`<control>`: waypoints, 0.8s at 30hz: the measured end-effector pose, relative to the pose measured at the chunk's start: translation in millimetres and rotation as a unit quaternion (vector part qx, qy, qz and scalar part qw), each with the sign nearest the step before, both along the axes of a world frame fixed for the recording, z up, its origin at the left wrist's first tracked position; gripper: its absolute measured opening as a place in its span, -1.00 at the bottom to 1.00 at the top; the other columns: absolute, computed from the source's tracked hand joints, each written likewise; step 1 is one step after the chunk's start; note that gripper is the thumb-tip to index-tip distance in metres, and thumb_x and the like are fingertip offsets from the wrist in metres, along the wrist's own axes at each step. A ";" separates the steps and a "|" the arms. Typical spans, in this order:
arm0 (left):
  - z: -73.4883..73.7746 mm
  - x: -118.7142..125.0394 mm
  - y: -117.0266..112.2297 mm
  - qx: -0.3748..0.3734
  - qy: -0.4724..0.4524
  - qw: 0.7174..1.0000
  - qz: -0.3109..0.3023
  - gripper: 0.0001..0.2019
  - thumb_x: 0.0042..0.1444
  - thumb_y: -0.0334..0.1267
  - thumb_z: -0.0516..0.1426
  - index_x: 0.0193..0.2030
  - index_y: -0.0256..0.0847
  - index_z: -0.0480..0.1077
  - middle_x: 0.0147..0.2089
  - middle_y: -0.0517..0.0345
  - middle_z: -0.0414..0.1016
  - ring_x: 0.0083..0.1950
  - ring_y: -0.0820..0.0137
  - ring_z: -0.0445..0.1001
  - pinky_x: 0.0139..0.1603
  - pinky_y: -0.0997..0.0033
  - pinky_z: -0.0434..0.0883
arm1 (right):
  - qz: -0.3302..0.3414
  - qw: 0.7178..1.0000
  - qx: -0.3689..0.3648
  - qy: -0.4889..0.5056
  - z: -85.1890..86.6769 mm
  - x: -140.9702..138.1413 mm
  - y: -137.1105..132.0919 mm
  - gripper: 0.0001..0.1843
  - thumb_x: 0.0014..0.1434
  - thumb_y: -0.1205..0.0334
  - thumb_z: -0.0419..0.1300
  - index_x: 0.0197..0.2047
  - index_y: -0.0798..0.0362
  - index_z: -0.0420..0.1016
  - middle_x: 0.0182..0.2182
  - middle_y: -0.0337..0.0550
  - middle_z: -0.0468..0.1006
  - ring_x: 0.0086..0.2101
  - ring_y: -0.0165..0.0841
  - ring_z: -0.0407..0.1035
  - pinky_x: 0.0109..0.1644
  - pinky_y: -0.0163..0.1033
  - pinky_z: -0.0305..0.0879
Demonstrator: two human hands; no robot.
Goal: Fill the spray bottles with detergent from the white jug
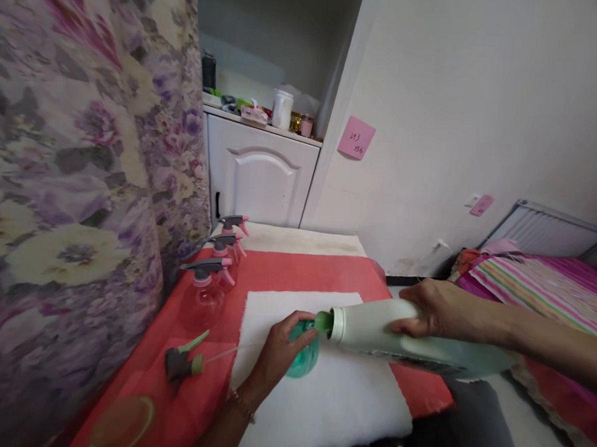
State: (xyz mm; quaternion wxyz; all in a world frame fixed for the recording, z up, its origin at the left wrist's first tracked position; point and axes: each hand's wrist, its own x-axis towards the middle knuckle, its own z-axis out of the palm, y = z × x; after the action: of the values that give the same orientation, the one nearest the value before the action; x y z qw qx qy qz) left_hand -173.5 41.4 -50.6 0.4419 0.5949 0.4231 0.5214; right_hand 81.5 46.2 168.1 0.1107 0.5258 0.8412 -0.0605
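My left hand (282, 351) is wrapped round a small teal spray bottle (304, 357) that stands on a white cloth (339, 399). My right hand (441, 310) grips a large pale green jug (422, 340), tipped almost flat, its green spout (323, 321) at the teal bottle's open neck. A grey and green spray head (184, 361) with its dip tube lies loose on the red cover (296, 270), just left of the cloth.
Three pink spray bottles (215, 282) stand in a row at the table's left edge beside a flowered curtain (81, 172). A yellowish lid (122, 422) lies near the front left corner. A white cabinet (258, 175) stands behind, a striped bedspread (550, 290) to the right.
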 end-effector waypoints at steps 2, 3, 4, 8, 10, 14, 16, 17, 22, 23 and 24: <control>-0.6 0.0 0.3 0.003 0.002 1.000 0.001 -0.81 0.09 -0.18 0.20 -0.16 -0.14 0.50 -0.18 0.13 0.58 -0.11 0.26 0.50 -0.07 0.35 0.38 | 0.001 1.000 0.002 -0.002 0.0 -0.2 0.2 -0.44 0.11 -0.33 0.14 -0.41 0.06 0.45 -0.48 -0.08 0.58 -0.47 -0.24 0.46 -0.45 -0.26 0.21; -0.6 0.0 0.4 0.004 0.003 1.000 0.001 -0.81 0.09 -0.19 0.20 -0.16 -0.14 0.50 -0.18 0.13 0.58 -0.11 0.26 0.50 -0.06 0.35 0.38 | -0.001 1.000 0.001 -0.002 0.4 -0.6 -0.2 -0.44 0.11 -0.33 0.14 -0.42 0.06 0.44 -0.48 -0.07 0.58 -0.47 -0.23 0.46 -0.45 -0.26 0.21; -0.6 -0.1 0.4 0.006 0.005 1.000 0.001 -0.81 0.08 -0.19 0.20 -0.16 -0.14 0.50 -0.18 0.13 0.58 -0.11 0.26 0.50 -0.06 0.35 0.38 | -0.003 1.000 0.000 -0.001 0.9 -1.0 -0.7 -0.45 0.11 -0.33 0.15 -0.42 0.06 0.44 -0.48 -0.07 0.58 -0.47 -0.23 0.46 -0.45 -0.26 0.21; -0.2 -0.1 0.4 0.008 0.007 1.000 0.003 -0.80 0.08 -0.19 0.20 -0.16 -0.14 0.51 -0.20 0.14 0.58 -0.12 0.26 0.50 -0.08 0.37 0.38 | -0.008 1.000 -0.004 0.006 2.6 -2.5 -2.7 -0.49 0.12 -0.30 0.15 -0.43 0.03 0.43 -0.49 -0.08 0.57 -0.47 -0.21 0.47 -0.46 -0.24 0.21; -0.8 0.0 0.6 0.009 0.007 1.000 0.004 -0.81 0.08 -0.19 0.20 -0.16 -0.14 0.51 -0.20 0.15 0.58 -0.13 0.27 0.50 -0.09 0.38 0.38 | -0.007 1.000 -0.002 0.010 2.6 -2.4 -3.2 -0.49 0.12 -0.30 0.14 -0.45 0.01 0.42 -0.50 -0.10 0.56 -0.47 -0.21 0.46 -0.46 -0.23 0.21; -3.3 0.0 1.4 0.009 0.005 1.000 0.000 -0.81 0.10 -0.19 0.19 -0.15 -0.14 0.50 -0.18 0.15 0.57 -0.13 0.28 0.49 -0.09 0.38 0.38 | -0.004 1.000 -0.003 0.010 2.5 -1.4 -3.3 -0.49 0.12 -0.29 0.14 -0.45 0.02 0.42 -0.51 -0.10 0.55 -0.47 -0.22 0.45 -0.45 -0.23 0.20; -4.1 0.1 1.7 0.009 0.002 1.000 -0.004 -0.81 0.10 -0.19 0.19 -0.15 -0.15 0.50 -0.18 0.14 0.57 -0.12 0.29 0.49 -0.09 0.38 0.38 | -0.006 1.000 -0.004 0.009 3.3 -1.5 -3.6 -0.49 0.12 -0.28 0.15 -0.45 0.03 0.43 -0.51 -0.09 0.55 -0.48 -0.23 0.44 -0.45 -0.23 0.20; -4.3 0.2 1.8 0.009 0.001 1.000 -0.005 -0.81 0.10 -0.19 0.19 -0.14 -0.15 0.49 -0.17 0.13 0.57 -0.12 0.28 0.49 -0.08 0.38 0.38 | -0.006 1.000 -0.005 0.009 3.9 -1.8 -3.9 -0.50 0.12 -0.28 0.15 -0.45 0.04 0.43 -0.50 -0.08 0.55 -0.48 -0.23 0.44 -0.45 -0.23 0.20; -4.5 0.0 2.0 0.008 -0.001 1.000 -0.007 -0.80 0.11 -0.17 0.20 -0.14 -0.14 0.50 -0.17 0.13 0.56 -0.11 0.28 0.49 -0.07 0.36 0.38 | -0.005 1.000 -0.010 0.021 5.9 -3.5 -5.2 -0.50 0.15 -0.27 0.14 -0.42 0.03 0.45 -0.47 -0.05 0.58 -0.45 -0.20 0.46 -0.44 -0.22 0.24; -4.8 -0.1 2.1 0.008 -0.001 1.000 -0.008 -0.80 0.11 -0.17 0.20 -0.14 -0.14 0.50 -0.17 0.13 0.56 -0.12 0.28 0.49 -0.07 0.36 0.38 | -0.005 1.000 -0.011 0.020 5.7 -3.5 -5.1 -0.50 0.14 -0.27 0.15 -0.43 0.03 0.45 -0.47 -0.05 0.58 -0.45 -0.19 0.47 -0.44 -0.22 0.24; -5.2 -0.2 2.3 0.007 -0.002 1.000 -0.008 -0.80 0.11 -0.16 0.20 -0.14 -0.14 0.50 -0.17 0.13 0.56 -0.12 0.28 0.49 -0.08 0.36 0.38 | -0.006 1.000 -0.010 0.019 5.2 -3.3 -4.9 -0.50 0.14 -0.27 0.15 -0.43 0.04 0.45 -0.47 -0.05 0.58 -0.45 -0.19 0.47 -0.44 -0.22 0.24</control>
State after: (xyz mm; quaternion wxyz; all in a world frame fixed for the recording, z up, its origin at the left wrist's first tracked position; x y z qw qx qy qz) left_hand -173.7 43.6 -55.7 0.4425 0.6006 0.4138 0.5218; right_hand 78.2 41.4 173.3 0.1000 0.5283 0.8394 -0.0798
